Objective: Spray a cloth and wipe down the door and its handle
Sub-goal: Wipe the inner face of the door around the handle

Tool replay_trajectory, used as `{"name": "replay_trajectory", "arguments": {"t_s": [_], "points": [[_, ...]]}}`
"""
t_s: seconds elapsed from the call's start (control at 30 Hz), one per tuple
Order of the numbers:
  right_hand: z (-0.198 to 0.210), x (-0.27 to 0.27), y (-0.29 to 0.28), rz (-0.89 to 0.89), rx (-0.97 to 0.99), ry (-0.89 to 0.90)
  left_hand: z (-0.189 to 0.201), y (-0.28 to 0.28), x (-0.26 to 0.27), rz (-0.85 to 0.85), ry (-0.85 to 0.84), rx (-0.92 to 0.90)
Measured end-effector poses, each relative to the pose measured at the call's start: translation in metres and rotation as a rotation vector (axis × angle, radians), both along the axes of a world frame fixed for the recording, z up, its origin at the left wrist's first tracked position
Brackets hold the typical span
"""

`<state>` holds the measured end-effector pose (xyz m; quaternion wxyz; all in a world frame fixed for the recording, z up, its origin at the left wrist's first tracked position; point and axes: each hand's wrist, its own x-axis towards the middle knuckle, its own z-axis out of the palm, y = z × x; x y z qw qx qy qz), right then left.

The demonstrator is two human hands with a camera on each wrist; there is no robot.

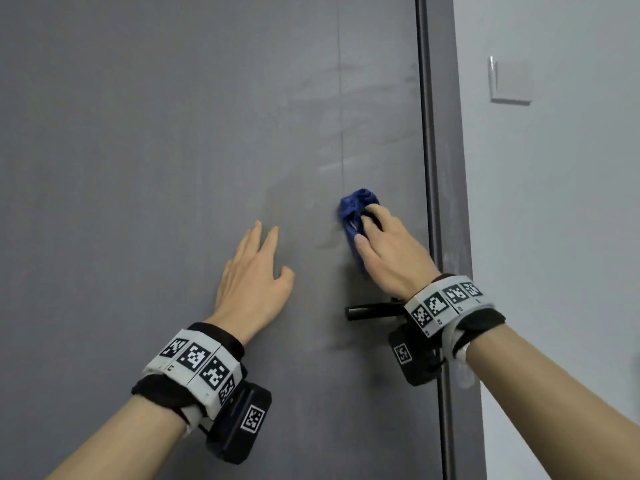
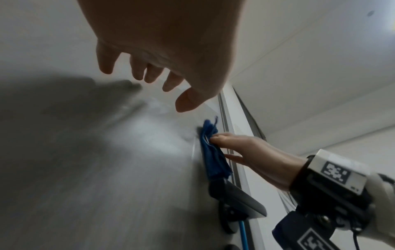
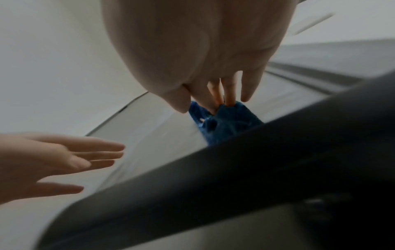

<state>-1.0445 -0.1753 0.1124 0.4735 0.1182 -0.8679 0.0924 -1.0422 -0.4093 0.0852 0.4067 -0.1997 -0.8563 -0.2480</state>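
The grey door [image 1: 173, 133] fills the head view. My right hand [image 1: 367, 226] holds a bunched blue cloth [image 1: 355, 206] and presses it against the door near its right edge, just above the black lever handle [image 1: 370, 311]. Its fingertips dig into the cloth's folds [image 3: 226, 125], thumb at the side. My left hand [image 1: 273, 251] lies flat on the door, left of the cloth, fingers straight and spread, holding nothing. From the left wrist the cloth [image 2: 210, 152] sits right above the handle [image 2: 241, 197]. The handle [image 3: 235, 177] blocks the lower right wrist view.
Faint damp streaks [image 1: 346, 91] mark the door above the cloth. A dark door frame strip [image 1: 429, 168] runs down the right edge, with a white wall [image 1: 554, 237] and a light switch [image 1: 510, 81] beyond. A blue cord [image 2: 307, 235] hangs below the handle.
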Motion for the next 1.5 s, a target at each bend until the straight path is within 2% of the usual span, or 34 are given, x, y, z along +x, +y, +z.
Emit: {"name": "replay_trajectory", "arguments": {"t_s": [0.1,0.23,0.4,0.5,0.6,0.73,0.87,1.1,1.2,1.33,1.5], "points": [[-0.004,0.007,0.051,-0.052,-0.077,0.022,0.001,0.032,0.006,-0.137,0.049,-0.022],[0.001,0.026,0.091,-0.009,-0.019,0.107,0.006,0.082,0.011,-0.265,0.024,-0.147],[0.020,0.044,0.132,-0.045,-0.129,0.279,0.001,0.124,0.007,-0.218,-0.155,-0.299],[0.019,0.036,0.148,-0.101,-0.086,0.204,-0.012,0.145,0.004,-0.160,-0.192,-0.407],[0.008,0.016,0.154,-0.042,-0.070,0.077,-0.021,0.154,0.003,-0.082,-0.144,-0.421],[0.001,0.005,0.164,0.083,-0.045,0.139,-0.028,0.153,0.002,-0.041,-0.048,-0.438],[-0.035,0.003,0.168,0.158,0.006,0.157,-0.029,0.155,-0.002,-0.041,-0.025,-0.433],[-0.161,0.010,0.164,0.172,0.027,0.120,-0.032,0.157,-0.004,-0.034,0.001,-0.450],[-0.199,0.016,0.161,0.177,0.006,0.071,-0.030,0.157,-0.004,-0.065,-0.001,-0.433],[-0.207,0.018,0.159,0.170,0.002,0.044,-0.029,0.158,-0.002,-0.073,0.002,-0.428],[-0.164,0.018,0.152,0.124,0.044,0.086,-0.030,0.158,-0.001,-0.068,0.007,-0.436]]}}
